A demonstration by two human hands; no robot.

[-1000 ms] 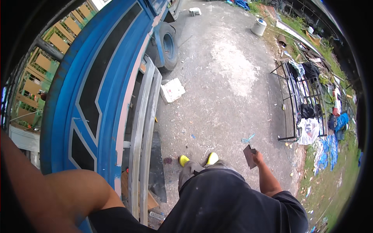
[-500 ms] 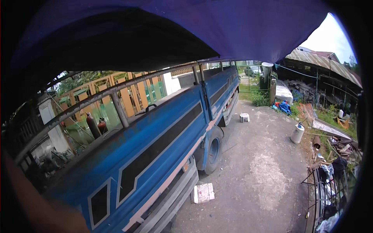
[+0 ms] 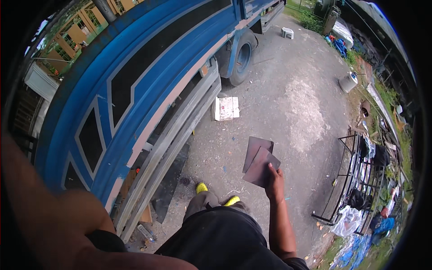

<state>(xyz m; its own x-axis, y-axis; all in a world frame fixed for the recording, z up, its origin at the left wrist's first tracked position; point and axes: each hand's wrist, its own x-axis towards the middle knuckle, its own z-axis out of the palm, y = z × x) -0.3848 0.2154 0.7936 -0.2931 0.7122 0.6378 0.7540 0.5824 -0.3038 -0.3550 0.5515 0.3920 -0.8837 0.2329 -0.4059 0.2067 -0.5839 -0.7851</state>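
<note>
My right hand is closed on two dark grey-brown rectangular sheets that look like sandpaper. They overlap, fanned slightly apart, and the thumb presses on the front one. Both are held above the concrete, in front of my body. My left arm is bent and runs up along the left rim, large and blurred; its hand is out of the picture. On my left stands a blue truck with black panels edged in grey, closer to the left arm than to the right hand.
Grey side rails run low along the truck, ahead of its rear wheel. A flattened carton lies on the concrete. To the right stands a black metal frame among bags and scrap. Further off are a white canister and a small stool.
The view has tipped down from the truck and yard to my body and the ground. My right hand with the dark sheets has come into sight. The left arm still fills the left edge.
</note>
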